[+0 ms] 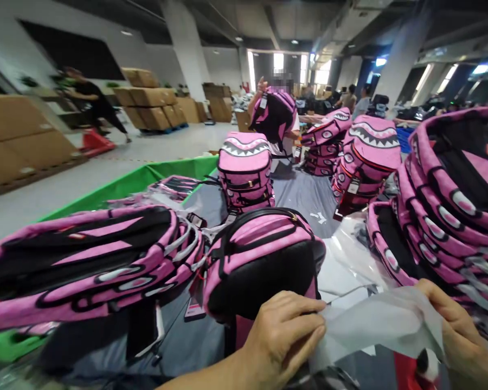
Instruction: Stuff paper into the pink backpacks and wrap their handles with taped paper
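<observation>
**Two-Handed Pinch Confirmed, Load Light and Soft**

Clock positions run from the middle of the view. The warehouse floor (154, 154) extends toward 12 o'clock, with concrete pillars (185, 49) rising beyond it. Cardboard cartons (146, 103) stand on pallets at 10 o'clock, where a co-worker (89, 97) in black leans beside a red pallet jack (95, 143). A second co-worker (287, 157) at 12 o'clock holds up a pink backpack (274, 116).

A grey sheet (305, 197) covers the work area, with a green-walled bin (106, 197) at 9 o'clock. Stacks of shark-print bags lie on both sides: the left stack (81, 260) at 8 o'clock and the right stack (451, 206) at 3 o'clock.

The nearest backpack (260, 265) lies at 6 o'clock, just beside the left hand (282, 338). Its black top handle (260, 219) appears the soundest place to take hold; the padded bag should prove light and fairly stiff.

Frosted plastic film (374, 330) sits at 4 o'clock, spanned between both hands. The left hand pinches its near edge closed between thumb and fingers, and the right hand (463, 336) grips the far edge likewise. The film should be very light, limp and slippery, and prone to tearing, so edge pinches suit it.
</observation>
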A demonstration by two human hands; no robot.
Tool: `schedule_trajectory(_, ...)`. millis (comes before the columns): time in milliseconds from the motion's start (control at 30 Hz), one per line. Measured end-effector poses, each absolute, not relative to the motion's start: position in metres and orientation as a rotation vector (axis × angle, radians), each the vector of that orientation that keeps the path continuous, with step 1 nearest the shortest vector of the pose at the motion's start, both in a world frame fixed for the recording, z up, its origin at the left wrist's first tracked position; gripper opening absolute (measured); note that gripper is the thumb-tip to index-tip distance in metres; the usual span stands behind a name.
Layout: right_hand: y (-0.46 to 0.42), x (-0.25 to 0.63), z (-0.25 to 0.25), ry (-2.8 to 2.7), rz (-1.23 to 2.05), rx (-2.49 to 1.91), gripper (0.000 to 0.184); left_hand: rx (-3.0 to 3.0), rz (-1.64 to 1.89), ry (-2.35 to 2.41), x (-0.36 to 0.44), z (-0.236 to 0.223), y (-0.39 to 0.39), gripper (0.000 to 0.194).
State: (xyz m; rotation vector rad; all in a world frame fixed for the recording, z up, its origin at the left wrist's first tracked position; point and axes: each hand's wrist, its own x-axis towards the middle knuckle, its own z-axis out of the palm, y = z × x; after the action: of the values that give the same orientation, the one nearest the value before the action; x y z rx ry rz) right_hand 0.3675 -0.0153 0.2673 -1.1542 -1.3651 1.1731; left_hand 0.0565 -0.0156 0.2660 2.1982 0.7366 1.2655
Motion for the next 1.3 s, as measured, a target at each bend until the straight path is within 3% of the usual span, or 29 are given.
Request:
schedule_trajectory(133,0.013,0.365,0.271,-1.441,1.325,-1.034,0.036,1.979,1.089,0.845,0.054,0.282,-0.014,0.011)
schedule_trajectory(233,0.025,0.347,0.289,-1.448,1.309,-1.012,0.036,1.49,0.88,0.761,0.064,0.286,-0.009,0.04)
schedule_trajectory(333,0.037,0.339,0.306,-1.488,1.182,-0.999,0.041,1.262,0.951,0.765,0.063,0.283,-0.011,0.039)
schedule_trajectory(433,0.048,0.34,0.317,-1.75,0.982,-1.044,0.04,1.495,1.122,0.967,0.048,0.284,-0.015,0.036)
schedule_trajectory(567,0.04,0.317,0.33,-1.986,0.286,-0.97,0.018,2.005,1.199,1.033,0.039,0.291,-0.012,0.027)
schedule_trajectory(733,0.036,0.256,0.341,-2.434,0.01,-0.358,0.042,2.506,1.279,0.867,0.047,0.299,-0.008,0.036)
schedule_trajectory(867,0.066,0.238,0.34,-2.425,0.131,-0.244,0.033,2.604,1.303,0.994,0.031,0.305,-0.012,0.035)
schedule_trajectory(1000,0.102,0.228,0.353,-2.373,0.135,-0.23,0.024,2.26,1.366,1.197,0.0,0.321,-0.006,0.027)
schedule_trajectory(1167,0.156,0.192,0.386,-2.477,0.285,-0.43,0.045,1.552,1.514,1.264,-0.038,0.342,0.045,0.045)
schedule_trajectory(1300,0.198,0.165,0.391,-2.571,0.39,-0.474,0.052,1.218,1.405,1.221,-0.059,0.336,0.088,0.066)
